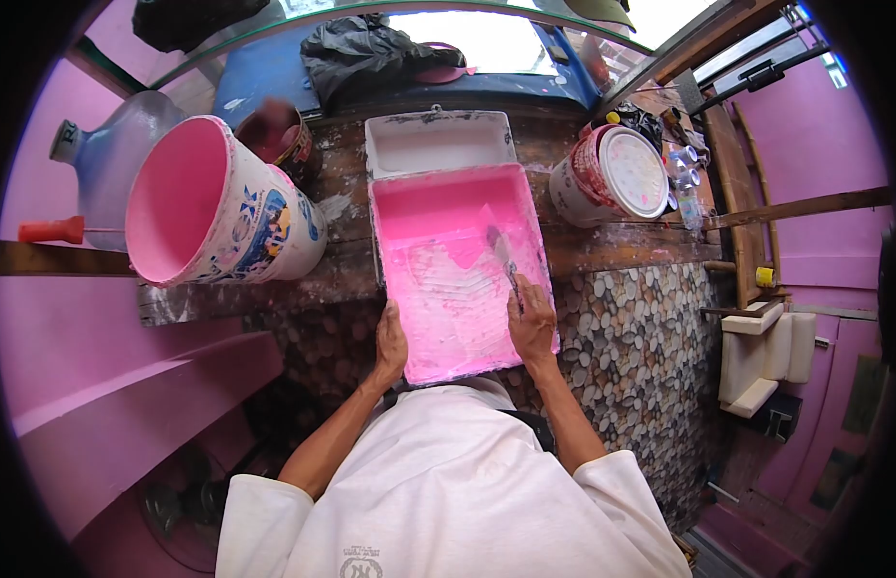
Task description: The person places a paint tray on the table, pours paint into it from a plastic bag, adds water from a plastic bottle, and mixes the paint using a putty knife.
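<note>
Right hand (532, 323) closed round the handle of a scraper (499, 246), blade inside the paint tray (536, 223), pointing toward its far end. Left hand (392, 337) set against the outer left side of the tray near the close corner, fingers fairly straight; cannot tell whether they curl underneath. Tray sits directly before the person, far end over the wooden table (350, 252), near end jutting past the table edge, close to the white shirt (433, 453). Pink paint (443, 313) coats the tray, streaked pale over the ribbed slope. Just beyond it, a white container (438, 144). To the left, a large bucket (279, 226), tipped, pink inside; behind it a stained tin (286, 144) and a big clear water jug (125, 144). To the right, a lidded pail (583, 188), with small plastic bottles (690, 204) farther right. Black plastic bag (366, 58) beyond the table
</note>
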